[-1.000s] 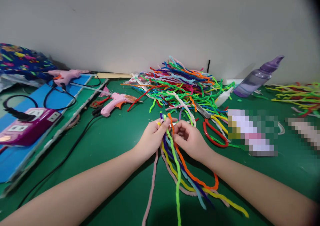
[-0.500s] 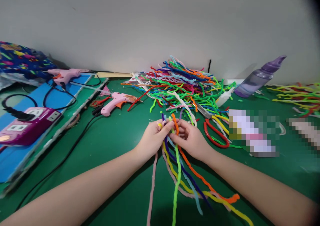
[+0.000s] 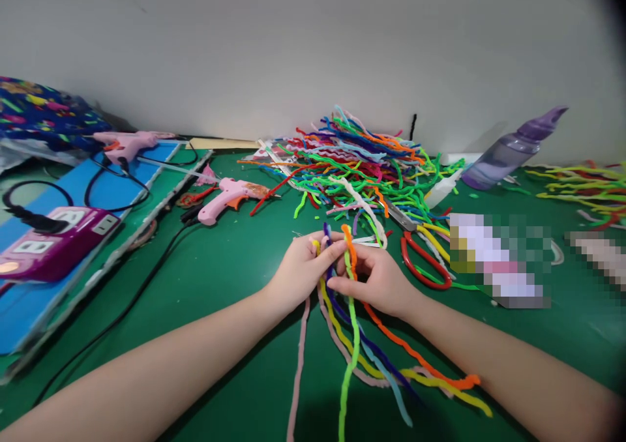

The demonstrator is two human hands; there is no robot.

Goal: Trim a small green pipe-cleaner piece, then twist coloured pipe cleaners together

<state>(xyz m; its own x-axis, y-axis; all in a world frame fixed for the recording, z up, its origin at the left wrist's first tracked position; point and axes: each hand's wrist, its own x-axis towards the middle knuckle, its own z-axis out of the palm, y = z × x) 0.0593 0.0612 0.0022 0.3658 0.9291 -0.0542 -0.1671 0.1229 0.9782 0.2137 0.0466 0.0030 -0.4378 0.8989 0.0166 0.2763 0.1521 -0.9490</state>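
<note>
My left hand (image 3: 300, 272) is closed round the top of a bunch of pipe cleaners (image 3: 359, 357) in yellow, purple, pink, blue and green, whose tails trail toward me over the green table (image 3: 220, 285). My right hand (image 3: 381, 279) pinches an orange pipe cleaner (image 3: 415, 362) and a light green one against that bunch, right beside my left fingers. The tips of the stems stick up above both hands. Behind my hands lies a big heap of mixed-colour pipe cleaners (image 3: 357, 165).
Red-handled scissors (image 3: 423, 259) lie right of my hands. A pink glue gun (image 3: 227, 197) rests to the left, another (image 3: 130, 143) on a blue board with a purple power strip (image 3: 53, 240) and black cables. A purple bottle (image 3: 511, 148) lies back right, more pipe cleaners (image 3: 587, 191) at far right.
The orange pipe cleaner's loose end has straightened and swung out to the right. My right hand has shifted slightly lower against the bunch; my left hand has kept its grip.
</note>
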